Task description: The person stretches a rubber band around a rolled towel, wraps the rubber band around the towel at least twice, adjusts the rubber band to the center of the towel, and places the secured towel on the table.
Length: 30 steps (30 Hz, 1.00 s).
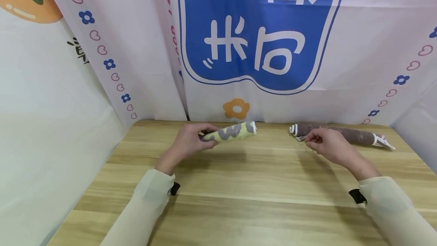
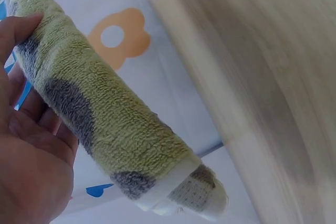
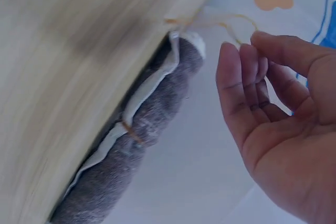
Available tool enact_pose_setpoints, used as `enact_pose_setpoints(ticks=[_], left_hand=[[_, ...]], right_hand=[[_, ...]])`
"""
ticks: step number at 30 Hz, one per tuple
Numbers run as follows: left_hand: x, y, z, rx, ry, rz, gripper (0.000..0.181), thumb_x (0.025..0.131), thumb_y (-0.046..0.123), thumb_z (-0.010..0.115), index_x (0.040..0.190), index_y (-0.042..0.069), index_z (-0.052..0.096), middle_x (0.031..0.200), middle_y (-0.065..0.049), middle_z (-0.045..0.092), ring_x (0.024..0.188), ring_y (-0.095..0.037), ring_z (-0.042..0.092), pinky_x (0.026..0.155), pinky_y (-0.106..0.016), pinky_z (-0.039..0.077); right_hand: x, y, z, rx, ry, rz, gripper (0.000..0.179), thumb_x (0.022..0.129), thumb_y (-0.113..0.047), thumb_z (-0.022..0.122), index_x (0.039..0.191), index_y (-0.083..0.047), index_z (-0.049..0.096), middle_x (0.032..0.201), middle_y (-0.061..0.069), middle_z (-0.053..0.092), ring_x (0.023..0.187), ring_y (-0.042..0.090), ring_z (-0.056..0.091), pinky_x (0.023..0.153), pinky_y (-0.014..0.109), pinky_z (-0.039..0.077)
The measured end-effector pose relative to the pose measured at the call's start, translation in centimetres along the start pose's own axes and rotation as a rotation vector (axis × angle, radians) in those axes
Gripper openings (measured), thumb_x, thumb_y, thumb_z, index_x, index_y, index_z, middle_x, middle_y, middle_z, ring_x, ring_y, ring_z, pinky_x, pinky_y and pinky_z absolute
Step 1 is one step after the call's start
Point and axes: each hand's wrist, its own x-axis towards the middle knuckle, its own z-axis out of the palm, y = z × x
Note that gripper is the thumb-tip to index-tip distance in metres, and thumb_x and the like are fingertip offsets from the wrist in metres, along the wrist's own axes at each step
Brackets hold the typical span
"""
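Note:
My left hand (image 1: 191, 141) grips one end of a rolled towel (image 1: 233, 132), yellow-green with grey patches, holding it above the table near its back edge. In the left wrist view the towel's white-edged end (image 2: 202, 190) points away from the palm. My right hand (image 1: 330, 145) pinches a thin, yellowish rubber band (image 3: 239, 24) between thumb and fingertips, and its loop hangs loose. Behind this hand lies a second rolled towel (image 1: 356, 136), brown with white edging, along the back of the table. A thin orange-brown band (image 3: 132, 132) crosses that roll in the right wrist view.
The wood-grain table (image 1: 239, 196) ends at a hanging white cloth (image 1: 146, 67) with a blue printed sign and an orange flower. White cloth (image 1: 44, 124) also covers the left side. At the brown roll's right end a white tag (image 1: 384, 141) sticks out.

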Motion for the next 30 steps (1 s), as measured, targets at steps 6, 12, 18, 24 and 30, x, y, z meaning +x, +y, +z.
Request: enact_pose_setpoints(ticks=[6,12,18,24,30], left_hand=[[0.2,0.7,-0.1,0.004,-0.039,-0.012,0.031,0.085,0.008,0.089,0.115,0.012,0.081,0.105,-0.002,0.078,0.092,-0.019,0.07,0.081,-0.037,0.061],[0.2,1.4,0.2,-0.016,-0.097,-0.04,0.032,0.085,0.01,0.088,0.116,0.012,0.081,0.104,-0.001,0.077,0.092,-0.017,0.07,0.08,-0.034,0.061],[-0.1,1.7,0.7,-0.054,-0.146,-0.073,0.029,0.086,0.009,0.089,0.113,0.015,0.081,0.101,0.005,0.075,0.09,-0.014,0.068,0.078,-0.031,0.06],[-0.5,1.9,1.2,-0.042,-0.177,-0.055,0.026,0.086,0.008,0.088,0.11,0.017,0.082,0.099,0.007,0.075,0.089,-0.011,0.067,0.078,-0.029,0.06],[-0.9,2.0,1.7,-0.028,-0.219,-0.049,0.025,0.087,0.009,0.088,0.11,0.016,0.081,0.1,0.009,0.074,0.091,-0.01,0.066,0.08,-0.03,0.059]], right_hand=[[0.2,-2.2,0.0,0.053,0.014,0.041,0.011,0.105,-0.015,0.07,0.1,-0.005,0.072,0.082,0.001,0.067,0.067,0.016,0.057,0.062,0.035,0.048],[0.4,-4.2,0.5,0.099,0.037,0.071,0.019,0.108,-0.023,0.065,0.101,-0.006,0.069,0.081,0.003,0.06,0.07,0.021,0.049,0.063,0.038,0.041],[0.1,-5.0,1.3,0.177,0.051,0.082,0.02,0.108,-0.026,0.065,0.103,-0.008,0.07,0.087,0.005,0.066,0.074,0.021,0.054,0.065,0.036,0.045],[-0.4,-5.5,1.7,0.27,0.049,0.085,0.021,0.108,-0.027,0.066,0.108,-0.007,0.071,0.095,0.006,0.07,0.084,0.026,0.061,0.067,0.034,0.049],[-0.5,-5.4,2.0,0.286,0.052,0.066,0.02,0.107,-0.025,0.068,0.11,-0.007,0.072,0.094,0.002,0.069,0.086,0.023,0.061,0.068,0.031,0.049]])
